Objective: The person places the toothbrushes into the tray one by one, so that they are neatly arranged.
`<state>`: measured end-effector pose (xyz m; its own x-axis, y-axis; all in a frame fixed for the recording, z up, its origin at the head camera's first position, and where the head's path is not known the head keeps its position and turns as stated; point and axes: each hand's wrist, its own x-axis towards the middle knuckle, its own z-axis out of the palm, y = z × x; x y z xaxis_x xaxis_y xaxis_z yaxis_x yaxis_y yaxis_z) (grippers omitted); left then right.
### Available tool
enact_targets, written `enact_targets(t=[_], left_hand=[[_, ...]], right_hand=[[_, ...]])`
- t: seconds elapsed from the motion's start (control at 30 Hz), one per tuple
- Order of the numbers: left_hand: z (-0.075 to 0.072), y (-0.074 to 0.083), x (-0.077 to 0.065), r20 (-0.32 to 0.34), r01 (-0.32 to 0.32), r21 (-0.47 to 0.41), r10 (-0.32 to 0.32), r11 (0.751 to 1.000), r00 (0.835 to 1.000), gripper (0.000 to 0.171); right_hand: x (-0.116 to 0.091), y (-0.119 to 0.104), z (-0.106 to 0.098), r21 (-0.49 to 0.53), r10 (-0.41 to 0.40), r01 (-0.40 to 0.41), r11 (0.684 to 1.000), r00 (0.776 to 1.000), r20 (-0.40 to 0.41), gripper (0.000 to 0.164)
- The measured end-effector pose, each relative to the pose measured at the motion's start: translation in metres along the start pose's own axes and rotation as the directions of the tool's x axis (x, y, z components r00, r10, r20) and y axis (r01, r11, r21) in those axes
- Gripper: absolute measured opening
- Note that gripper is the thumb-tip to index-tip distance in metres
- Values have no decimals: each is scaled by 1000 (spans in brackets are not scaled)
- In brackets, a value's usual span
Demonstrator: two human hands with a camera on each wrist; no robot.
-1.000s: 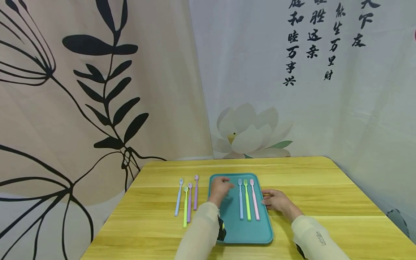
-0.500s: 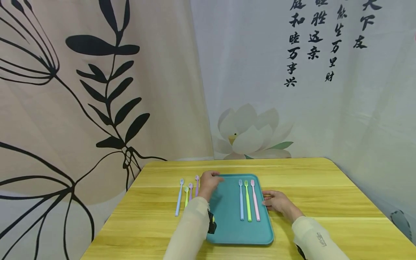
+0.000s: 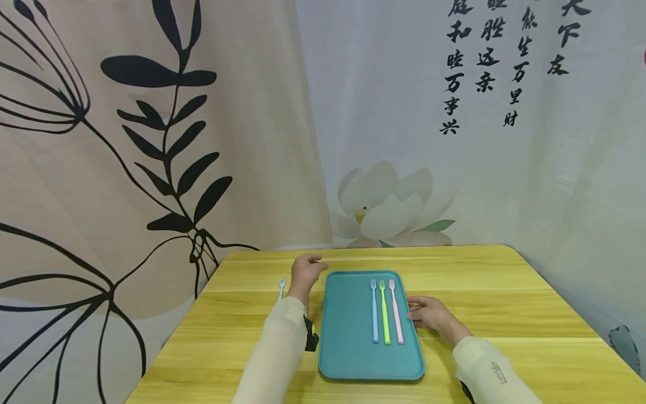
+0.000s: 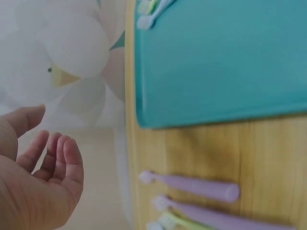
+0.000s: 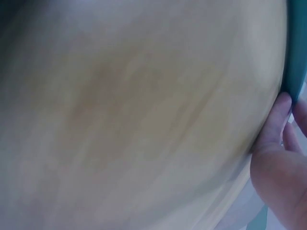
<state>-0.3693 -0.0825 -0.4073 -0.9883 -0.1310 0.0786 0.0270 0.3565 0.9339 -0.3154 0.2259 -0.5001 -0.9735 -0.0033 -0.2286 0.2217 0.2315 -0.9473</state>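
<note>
My left hand (image 3: 307, 275) hovers above the wood table, left of the teal tray (image 3: 348, 359), its fingers loosely bent around nothing. In the left wrist view, two purple toothbrushes (image 4: 201, 187) lie beneath it beside a green toothbrush (image 4: 184, 221) and a pale blue toothbrush (image 4: 154, 225). The head view hides most of that group behind the arm. My right hand (image 3: 434, 315) holds the tray's right rim with thumb and fingertips. On the tray's right half, a blue toothbrush (image 3: 374, 314), a green toothbrush (image 3: 385, 314) and a pink toothbrush (image 3: 396, 314) lie side by side, heads away from me.
The wood table (image 3: 504, 314) carries everything and ends at a far edge in front of a printed curtain (image 3: 262, 140). The tray's low raised rim runs around the toothbrushes.
My left hand has moved left from above the tray to over the loose toothbrushes. My right hand has stayed at the tray's right rim, and the tray has hardly shifted.
</note>
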Motion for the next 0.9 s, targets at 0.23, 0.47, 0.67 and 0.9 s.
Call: enact_targets(t=[0.23, 0.47, 0.67, 0.9], left_hand=[[-22, -3, 7, -35, 47, -5, -48, 999, 998, 34], [-43, -13, 11, -68, 53, 16, -52, 998, 996, 37], [-58, -20, 11, -97, 63, 25, -61, 998, 993, 37], [-74, -34, 10, -82, 93, -13, -94, 996, 992, 40]], right_hand=[[-1, -1, -1, 18, 0, 0, 1000, 1000, 14, 52], [0, -1, 0, 11, 3, -3, 1000, 1000, 12, 51], [0, -1, 1, 2, 6, -6, 1000, 1000, 8, 51], [1, -1, 2, -3, 10, -10, 1000, 1000, 14, 51]])
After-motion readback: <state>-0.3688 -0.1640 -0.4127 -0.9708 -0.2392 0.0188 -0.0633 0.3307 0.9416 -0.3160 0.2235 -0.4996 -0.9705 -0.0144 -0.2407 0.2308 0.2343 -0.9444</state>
